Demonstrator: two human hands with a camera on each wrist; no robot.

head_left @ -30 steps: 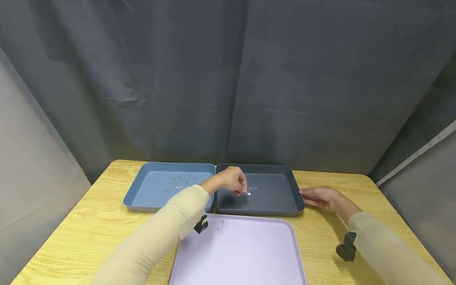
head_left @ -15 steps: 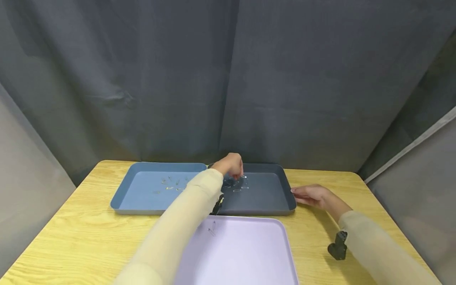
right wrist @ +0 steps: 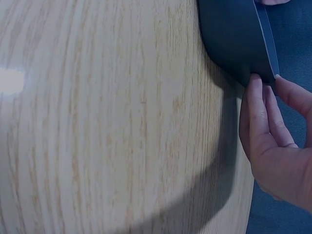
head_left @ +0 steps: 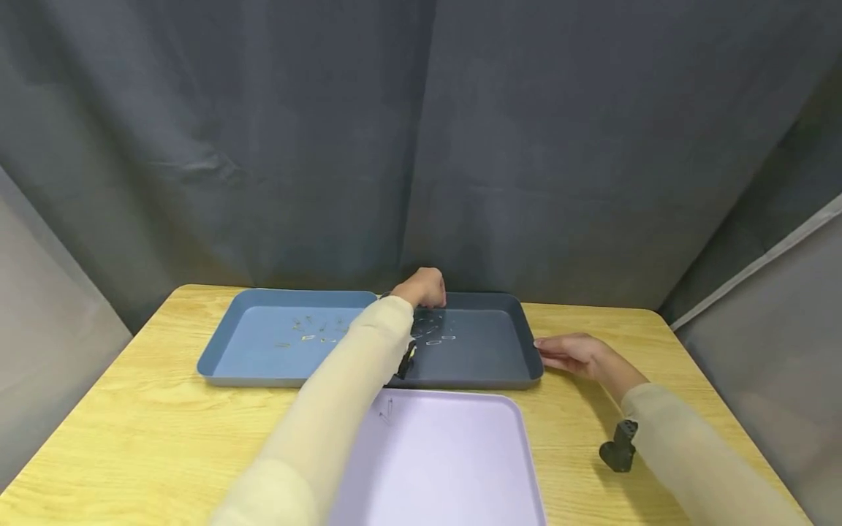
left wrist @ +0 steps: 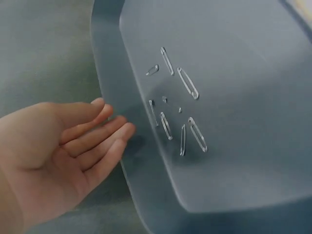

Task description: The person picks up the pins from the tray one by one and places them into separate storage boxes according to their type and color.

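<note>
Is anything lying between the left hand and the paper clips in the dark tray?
Nothing visible does. The left hand hangs open over the far edge of the dark tray, its fingers straight and holding nothing, and the paper clips lie bare on the tray floor beside it. The right hand only touches that tray's side rim.

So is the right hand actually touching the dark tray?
Touching: in the right wrist view, the right hand has fingertips against the dark tray at its corner.

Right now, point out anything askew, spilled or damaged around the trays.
Nothing stands out. The safety pins lie loosely scattered inside the dark tray, none over its rim. The left hand is open; the right hand touches the tray's side.
</note>
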